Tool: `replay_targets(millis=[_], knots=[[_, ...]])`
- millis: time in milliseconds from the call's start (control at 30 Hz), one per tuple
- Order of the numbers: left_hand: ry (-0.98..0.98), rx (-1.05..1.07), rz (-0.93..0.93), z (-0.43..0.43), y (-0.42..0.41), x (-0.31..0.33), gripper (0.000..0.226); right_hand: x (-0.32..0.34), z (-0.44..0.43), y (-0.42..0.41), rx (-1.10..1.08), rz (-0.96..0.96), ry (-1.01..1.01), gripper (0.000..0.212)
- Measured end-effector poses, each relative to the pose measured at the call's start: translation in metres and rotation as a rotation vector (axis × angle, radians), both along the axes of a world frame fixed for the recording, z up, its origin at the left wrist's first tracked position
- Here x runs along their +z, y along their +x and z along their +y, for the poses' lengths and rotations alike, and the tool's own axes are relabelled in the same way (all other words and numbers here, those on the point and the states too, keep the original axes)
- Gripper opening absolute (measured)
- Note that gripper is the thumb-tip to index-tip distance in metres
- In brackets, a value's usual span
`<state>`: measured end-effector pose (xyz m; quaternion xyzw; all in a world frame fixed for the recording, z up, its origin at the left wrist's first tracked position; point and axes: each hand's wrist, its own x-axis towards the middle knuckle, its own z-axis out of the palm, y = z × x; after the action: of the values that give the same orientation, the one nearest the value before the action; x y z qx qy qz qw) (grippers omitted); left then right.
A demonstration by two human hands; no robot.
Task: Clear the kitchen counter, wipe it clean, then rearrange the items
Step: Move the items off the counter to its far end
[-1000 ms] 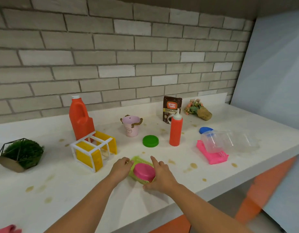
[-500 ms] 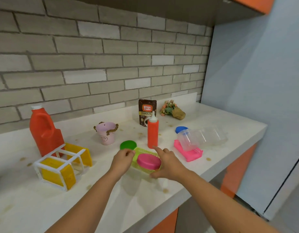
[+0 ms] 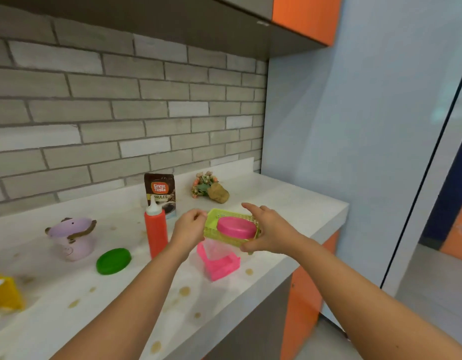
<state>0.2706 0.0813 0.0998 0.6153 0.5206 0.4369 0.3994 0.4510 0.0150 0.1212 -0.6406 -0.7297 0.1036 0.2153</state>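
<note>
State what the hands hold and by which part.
A green basket carrying a pink lid: the left hand pinches its left rim, the right hand grips its right end.

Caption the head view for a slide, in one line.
A green basket carrying a pink lid, held by left hand and right hand over the stained counter beside a red squeeze bottle.

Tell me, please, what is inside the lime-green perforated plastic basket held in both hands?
A round pink plastic lid lies in the lime-green perforated plastic basket. Nothing else shows; the lid hides the floor beneath it.
</note>
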Motion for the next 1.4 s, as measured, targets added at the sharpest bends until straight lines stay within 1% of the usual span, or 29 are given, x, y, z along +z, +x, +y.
replay_targets(millis=[133, 233, 400, 733, 900, 1000, 1100, 1167, 1233, 1367, 1400], knots=[[-0.006, -0.015, -0.003, 0.016, 0.057, 0.01, 0.022, 0.014, 0.01, 0.063, 0.004, -0.005, 0.019, 0.101], [-0.008, -0.027, 0.028, 0.025, 0.094, 0.018, 0.026, 0.02, 0.018, 0.105, 0.013, -0.014, 0.025, 0.1], [-0.031, -0.066, 0.112, 0.048, 0.144, 0.027, 0.021, 0.023, 0.038, 0.16, 0.025, 0.005, 0.024, 0.1], [-0.03, -0.078, 0.286, 0.149, 0.237, 0.028, 0.023, 0.012, 0.131, 0.252, 0.033, 0.033, 0.011, 0.092], [-0.008, -0.117, 0.321, 0.199, 0.289, 0.024, 0.02, 0.003, 0.17, 0.297, -0.007, 0.024, 0.007, 0.092], [-0.026, -0.119, 0.337, 0.222, 0.315, 0.017, 0.02, -0.004, 0.194, 0.322, -0.005, 0.039, -0.045, 0.094], [-0.052, -0.086, 0.321, 0.246, 0.337, 0.011, 0.02, -0.009, 0.223, 0.343, 0.021, 0.035, -0.075, 0.095], [-0.046, -0.045, 0.275, 0.261, 0.353, 0.008, 0.022, -0.015, 0.244, 0.359, 0.025, 0.037, -0.072, 0.095], [-0.042, 0.002, 0.204, 0.273, 0.368, 0.004, 0.023, -0.021, 0.266, 0.373, 0.019, 0.05, -0.048, 0.094], [-0.041, 0.107, 0.047, 0.296, 0.397, -0.002, 0.014, -0.033, 0.313, 0.398, 0.0, 0.081, 0.004, 0.088], [-0.043, 0.136, 0.032, 0.302, 0.402, -0.005, 0.019, -0.036, 0.326, 0.402, 0.002, 0.087, 0.007, 0.088]])
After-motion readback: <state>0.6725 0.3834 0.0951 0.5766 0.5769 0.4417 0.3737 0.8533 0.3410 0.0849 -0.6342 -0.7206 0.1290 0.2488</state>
